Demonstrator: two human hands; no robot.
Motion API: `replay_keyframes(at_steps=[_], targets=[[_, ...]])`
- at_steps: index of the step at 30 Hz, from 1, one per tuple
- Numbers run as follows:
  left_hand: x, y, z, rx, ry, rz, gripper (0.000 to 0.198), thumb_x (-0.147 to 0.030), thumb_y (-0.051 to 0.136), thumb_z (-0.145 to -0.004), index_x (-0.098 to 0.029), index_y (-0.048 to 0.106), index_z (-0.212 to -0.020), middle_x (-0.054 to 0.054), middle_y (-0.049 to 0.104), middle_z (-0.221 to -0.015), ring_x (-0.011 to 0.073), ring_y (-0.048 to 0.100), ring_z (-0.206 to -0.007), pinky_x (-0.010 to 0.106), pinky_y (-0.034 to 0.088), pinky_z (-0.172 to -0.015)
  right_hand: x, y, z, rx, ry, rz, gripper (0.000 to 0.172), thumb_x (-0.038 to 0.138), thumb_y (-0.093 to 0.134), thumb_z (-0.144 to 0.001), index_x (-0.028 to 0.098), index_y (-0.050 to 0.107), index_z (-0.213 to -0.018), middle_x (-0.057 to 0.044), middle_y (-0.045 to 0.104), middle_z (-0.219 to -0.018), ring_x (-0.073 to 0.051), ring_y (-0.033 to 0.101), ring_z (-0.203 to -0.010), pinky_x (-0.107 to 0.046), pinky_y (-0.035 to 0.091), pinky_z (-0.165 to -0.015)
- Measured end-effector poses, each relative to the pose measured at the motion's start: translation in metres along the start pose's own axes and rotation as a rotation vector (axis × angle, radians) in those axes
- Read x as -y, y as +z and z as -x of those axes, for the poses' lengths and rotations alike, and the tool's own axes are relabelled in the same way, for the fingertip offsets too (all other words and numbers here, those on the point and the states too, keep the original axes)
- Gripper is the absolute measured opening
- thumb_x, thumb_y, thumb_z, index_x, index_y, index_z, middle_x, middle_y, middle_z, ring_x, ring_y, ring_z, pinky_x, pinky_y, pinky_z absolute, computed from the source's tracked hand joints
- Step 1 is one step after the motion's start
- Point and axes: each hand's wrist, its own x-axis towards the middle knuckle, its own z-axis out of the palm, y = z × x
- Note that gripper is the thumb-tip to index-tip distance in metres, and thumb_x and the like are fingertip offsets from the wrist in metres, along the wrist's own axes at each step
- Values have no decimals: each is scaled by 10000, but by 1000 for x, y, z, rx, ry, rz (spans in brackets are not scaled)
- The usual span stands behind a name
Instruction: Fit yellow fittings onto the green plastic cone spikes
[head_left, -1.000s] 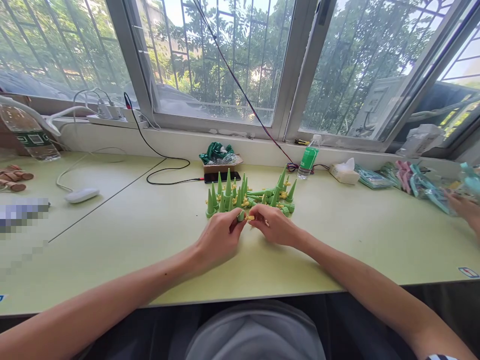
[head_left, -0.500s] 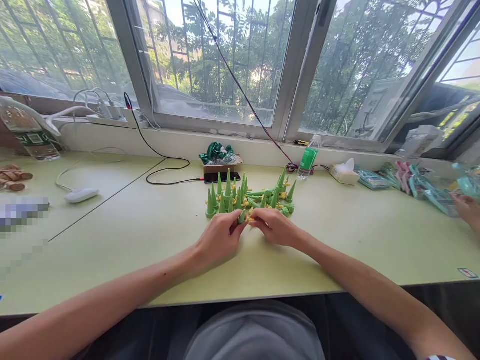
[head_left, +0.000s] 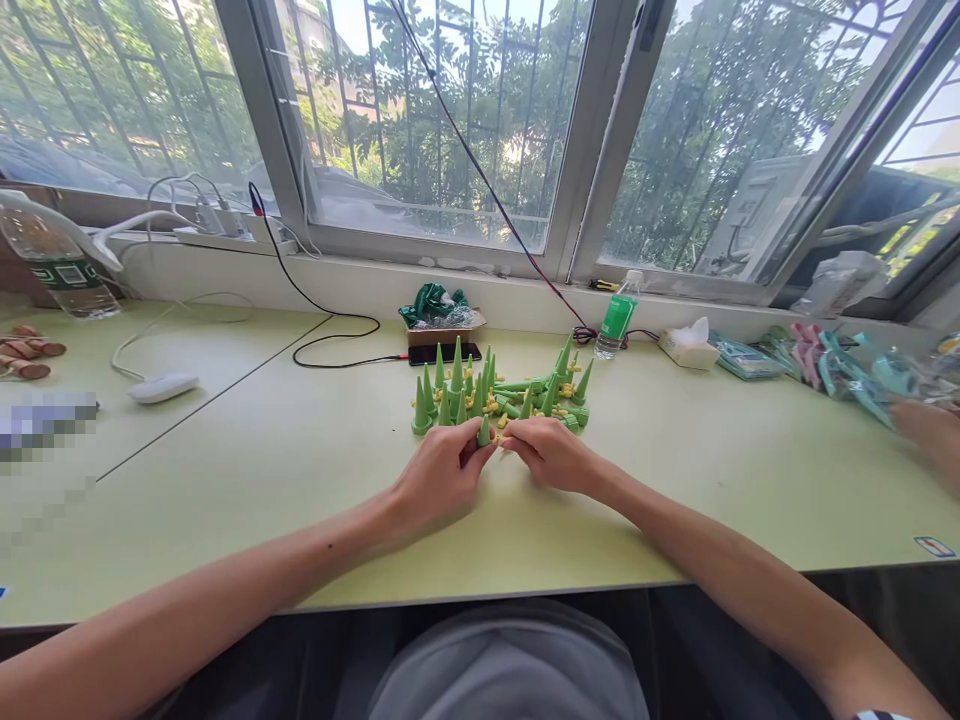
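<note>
We recorded: left hand (head_left: 439, 470) closed around one green cone (head_left: 484, 432); right hand (head_left: 551, 455) pinching a small yellow part (head_left: 503, 441) beside it, on the bench (head_left: 300, 470), just before the cone pile (head_left: 502, 392).

My left hand (head_left: 439, 475) and right hand (head_left: 551, 455) share one green cone (head_left: 484, 432). The cone cluster (head_left: 499, 392) just behind it holds over a dozen, too crowded for an exact count. Left of the cluster I see one mouse (head_left: 162, 387) and one clear bottle (head_left: 52, 262); right of it, one green bottle (head_left: 616, 318) and one tissue pack (head_left: 688, 345).

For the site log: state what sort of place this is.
Likely a shared hand-assembly bench: long table under windows, pile of green cones, another person's hand among packets.
</note>
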Motion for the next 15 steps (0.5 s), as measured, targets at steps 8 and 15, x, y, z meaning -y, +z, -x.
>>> replay_keyframes(at_steps=[8, 15], targets=[[-2, -1, 0, -46, 48, -31, 173, -288, 525, -937, -175, 651, -902, -71, 402, -536, 94, 335, -498, 228, 289, -515, 2, 0, -3, -37, 44, -75, 363, 381, 391, -1048, 196, 535, -771, -9, 594, -693, -137, 513, -621, -252, 389, -637], [-1, -1, -1, -65, 78, -14, 148, -273, 575, -924, -188, 694, -949, -82, 421, -515, 80, 334, -487, 208, 298, -506, 1, 1, -2, -46, 34, -107, 304, 370, 413, -1041, 195, 585, -863, -36, 659, -770, -155, 587, -684, -262, 430, -667]])
